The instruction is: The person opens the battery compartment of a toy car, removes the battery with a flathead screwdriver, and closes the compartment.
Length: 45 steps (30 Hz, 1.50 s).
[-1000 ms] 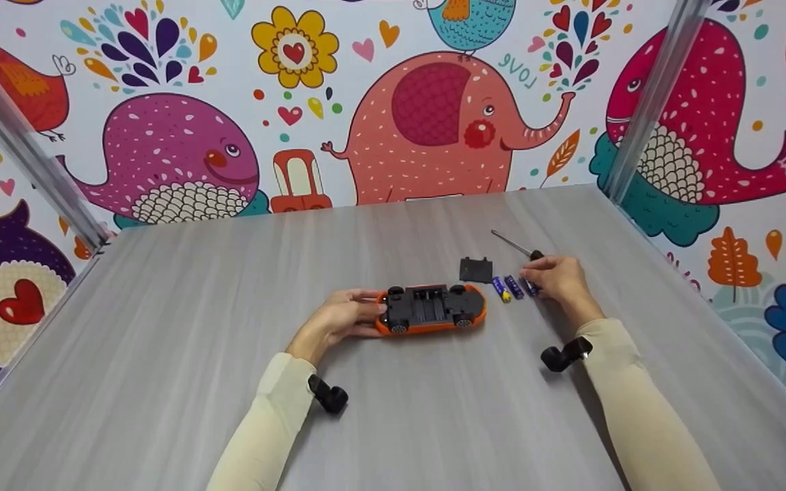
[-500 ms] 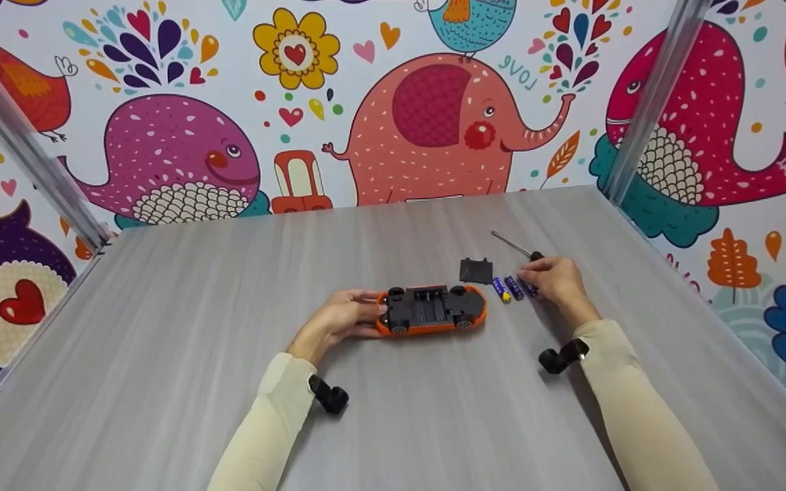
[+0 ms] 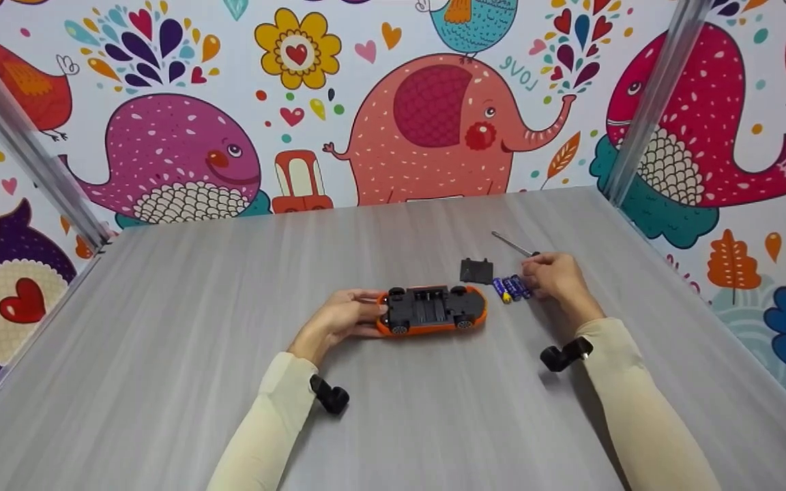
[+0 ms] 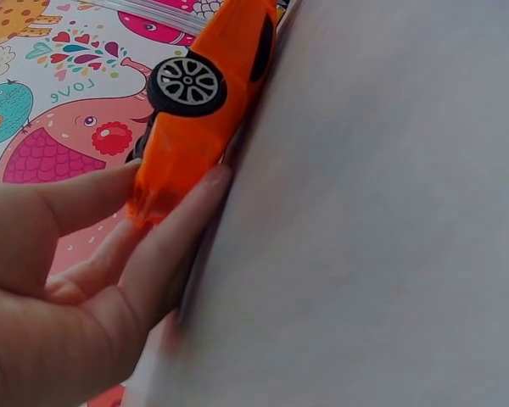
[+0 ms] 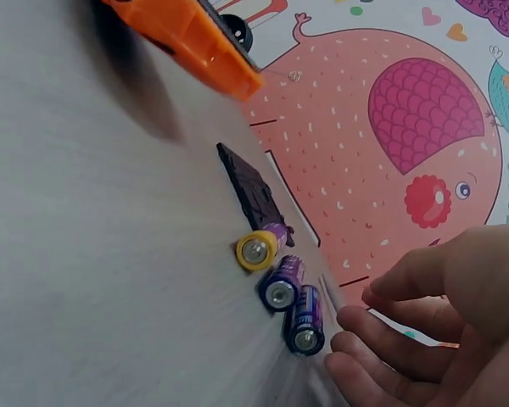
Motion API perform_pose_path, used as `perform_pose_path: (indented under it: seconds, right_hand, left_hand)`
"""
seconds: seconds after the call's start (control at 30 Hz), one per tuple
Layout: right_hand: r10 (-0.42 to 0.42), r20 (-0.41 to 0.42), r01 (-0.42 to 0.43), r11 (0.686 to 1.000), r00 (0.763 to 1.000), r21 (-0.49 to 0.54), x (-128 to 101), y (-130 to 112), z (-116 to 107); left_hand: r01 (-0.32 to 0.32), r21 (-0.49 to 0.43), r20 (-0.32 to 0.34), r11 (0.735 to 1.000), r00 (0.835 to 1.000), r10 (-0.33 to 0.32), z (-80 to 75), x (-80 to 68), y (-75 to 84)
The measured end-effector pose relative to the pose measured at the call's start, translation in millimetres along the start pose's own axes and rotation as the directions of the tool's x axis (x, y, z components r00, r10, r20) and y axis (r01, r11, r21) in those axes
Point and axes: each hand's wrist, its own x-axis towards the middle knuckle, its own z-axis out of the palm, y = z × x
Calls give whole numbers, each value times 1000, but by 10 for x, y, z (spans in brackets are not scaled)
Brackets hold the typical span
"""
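Observation:
An orange toy car [image 3: 406, 311] lies upside down on the table, its black underside showing an uncovered battery compartment. My left hand [image 3: 340, 316] grips its left end, with thumb and fingers on either side of the orange body [image 4: 187, 140] in the left wrist view. Three purple-blue batteries [image 3: 514, 288] lie close together right of the car; one has a yellow end [image 5: 256, 248]. Just beside the rightmost battery [image 5: 305, 320], my right hand [image 3: 557, 276] has its fingers loosely bent, with nothing visible between them.
A black battery cover [image 3: 476, 271] lies behind the batteries. Farther back is a screwdriver [image 3: 513, 243], its handle partly hidden by the right hand. Patterned walls [image 3: 311, 136] stand along the table's back and sides.
The rightmost battery has shifted left, up against the other two. My right hand has let go of it and drawn slightly away. The left hand and car stay put.

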Motion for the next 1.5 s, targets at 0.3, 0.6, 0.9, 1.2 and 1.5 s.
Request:
perform_pose_path:
  seconds: [0.3,0.6,0.9,1.2,1.5]
  right_hand:
    - [20,27,-21,998,999,53,-64,-139,49]
    - [-37,31,38,999,999,-26,-182,-288,130]
    - [-128,68,125,991,989,42,-268,-364,260]
    - [-104,230,77,989,968,124,-322,-431,374]
    - [-122,367,9,956,922,293,-393,-438,483]
  left_hand:
    - [22,-3,-28,1000,999,-22,6,-18,37]
    - [14,-42,-74,999,997,-17,-82,-27,71]
    - [-4,-70,-106,998,994,-4,-129,-57,143]
    - [-88,-141,-139,986,988,68,-102,-87,193]
    - [-154,-184,-159,971,979,126,-35,-119,232]
